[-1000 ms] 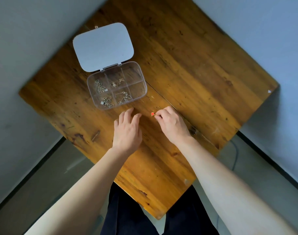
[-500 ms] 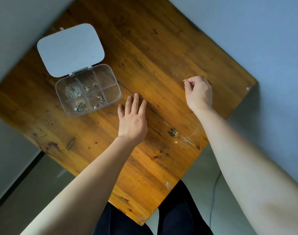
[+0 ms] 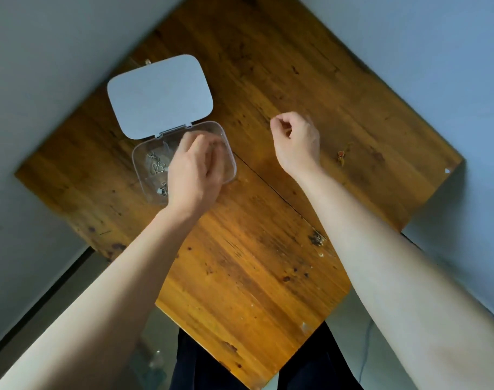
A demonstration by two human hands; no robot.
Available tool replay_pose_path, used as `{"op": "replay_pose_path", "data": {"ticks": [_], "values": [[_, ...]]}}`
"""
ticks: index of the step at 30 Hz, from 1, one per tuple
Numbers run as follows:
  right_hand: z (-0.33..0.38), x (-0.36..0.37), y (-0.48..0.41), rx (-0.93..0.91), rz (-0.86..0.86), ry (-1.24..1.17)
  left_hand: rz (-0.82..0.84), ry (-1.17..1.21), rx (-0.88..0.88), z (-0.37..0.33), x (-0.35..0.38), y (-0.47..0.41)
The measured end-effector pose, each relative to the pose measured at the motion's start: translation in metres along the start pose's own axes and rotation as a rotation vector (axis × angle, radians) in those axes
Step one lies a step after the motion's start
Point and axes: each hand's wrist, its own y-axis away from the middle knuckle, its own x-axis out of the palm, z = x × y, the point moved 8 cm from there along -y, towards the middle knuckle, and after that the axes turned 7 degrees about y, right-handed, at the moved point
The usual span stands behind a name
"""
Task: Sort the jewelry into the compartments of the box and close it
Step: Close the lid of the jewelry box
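A clear plastic compartment box stands open on the wooden table, its white lid folded back. Silver jewelry pieces lie in its left compartments. My left hand hovers over the right half of the box with fingers curled downward; it is blurred and hides those compartments. My right hand is raised to the right of the box, fingers curled in with thumb and forefinger together, and nothing shows in it. A small orange-red jewelry piece lies on the table just right of that hand.
The table stands in a corner between pale walls. Its right corner and near edge are close to my arms. A dark knot with a small cluster of bits marks the wood near my right forearm.
My left hand moved from flat on the table up over the box. My right hand came back left from the far right, and the orange-red piece now lies on the table.
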Motion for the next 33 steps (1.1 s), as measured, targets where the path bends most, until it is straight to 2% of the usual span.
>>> {"op": "replay_pose_path", "data": {"ticks": [4,6,8,11,15,20,24,30,33], "values": [[0.053,0.034,-0.021,-0.037,0.086,-0.082,-0.256,0.111,-0.392,0.066,-0.055,-0.027],[0.074,0.045,-0.029,-0.039,0.075,-0.109,-0.351,0.196,-0.576,0.101,-0.076,-0.036],[0.089,0.054,-0.037,-0.015,0.07,-0.12,-0.367,0.34,-0.737,0.13,-0.085,-0.046],[0.097,0.071,-0.048,0.074,0.17,-0.145,-0.339,0.577,-0.896,0.151,-0.082,-0.054],[0.108,0.075,-0.049,0.119,0.212,-0.26,-0.354,0.698,-0.919,0.151,-0.084,-0.06],[0.117,0.06,-0.037,0.113,0.202,-0.371,-0.394,0.799,-0.832,0.136,-0.095,-0.054],[0.114,0.045,-0.018,0.212,0.213,-0.468,-0.478,0.874,-0.814,0.125,-0.106,-0.033],[0.084,0.036,0.023,0.268,0.262,-0.593,-0.43,0.887,-0.815,0.113,-0.105,0.009],[0.071,0.038,0.036,0.195,0.26,-0.466,-0.353,0.69,-0.843,0.113,-0.1,0.034]]}}
